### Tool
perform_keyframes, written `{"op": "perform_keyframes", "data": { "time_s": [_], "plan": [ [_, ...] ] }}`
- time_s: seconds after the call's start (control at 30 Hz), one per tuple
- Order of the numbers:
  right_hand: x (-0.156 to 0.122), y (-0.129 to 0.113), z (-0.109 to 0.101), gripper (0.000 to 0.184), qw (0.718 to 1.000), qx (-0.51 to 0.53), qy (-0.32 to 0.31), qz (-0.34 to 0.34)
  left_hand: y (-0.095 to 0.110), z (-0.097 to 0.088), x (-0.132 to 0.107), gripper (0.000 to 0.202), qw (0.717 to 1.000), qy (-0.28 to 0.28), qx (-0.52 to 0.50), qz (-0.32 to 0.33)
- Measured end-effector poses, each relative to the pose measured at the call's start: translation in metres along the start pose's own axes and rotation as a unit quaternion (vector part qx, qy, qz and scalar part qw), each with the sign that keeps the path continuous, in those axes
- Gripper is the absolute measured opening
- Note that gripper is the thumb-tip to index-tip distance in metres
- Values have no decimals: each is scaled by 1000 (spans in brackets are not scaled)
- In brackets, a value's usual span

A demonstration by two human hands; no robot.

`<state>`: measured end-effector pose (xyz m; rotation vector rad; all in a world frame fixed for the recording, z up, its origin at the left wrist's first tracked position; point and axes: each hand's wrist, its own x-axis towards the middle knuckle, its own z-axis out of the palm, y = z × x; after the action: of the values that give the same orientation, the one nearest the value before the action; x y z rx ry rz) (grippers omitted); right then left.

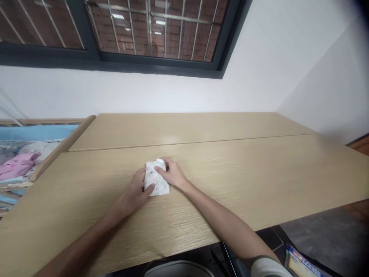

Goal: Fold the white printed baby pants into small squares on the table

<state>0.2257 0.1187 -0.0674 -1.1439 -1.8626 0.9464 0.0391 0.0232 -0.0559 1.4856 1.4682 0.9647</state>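
Observation:
A small folded white cloth with a faint print (157, 181) lies on the light wooden table (259, 173). My left hand (137, 192) rests at its left edge, thumb pressed on the cloth's lower part. My right hand (172, 173) sits at its upper right, fingers curled over the top corner and pinching it. Both hands touch the cloth, which stays flat on the table.
A wooden-framed cot (34, 154) with pink and pale clothes stands at the left. A white wall and a barred window (150, 30) are behind the table. Below the front edge are a grey round object (178, 269) and a colourful packet (300, 263).

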Motion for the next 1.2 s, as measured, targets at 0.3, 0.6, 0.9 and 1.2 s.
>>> {"op": "perform_keyframes", "data": {
  "time_s": [0.3, 0.6, 0.9, 1.2],
  "plan": [
    [-1, -15, -16, 59, 986, -58, 36, -154, 12, -2, -15, 21, 867, 86, 332, 362],
    [-22, -52, -14, 42, 924, -56, -259, -276, 1, 33, -25, 42, 894, -82, 325, 297],
    [6, -25, -15, 44, 921, -114, -302, -220, 7, 30, -23, 51, 886, -59, 347, 301],
    [77, 16, -19, 64, 940, -150, -261, -158, -5, 31, -20, 75, 865, -44, 371, 334]
  ]
}}
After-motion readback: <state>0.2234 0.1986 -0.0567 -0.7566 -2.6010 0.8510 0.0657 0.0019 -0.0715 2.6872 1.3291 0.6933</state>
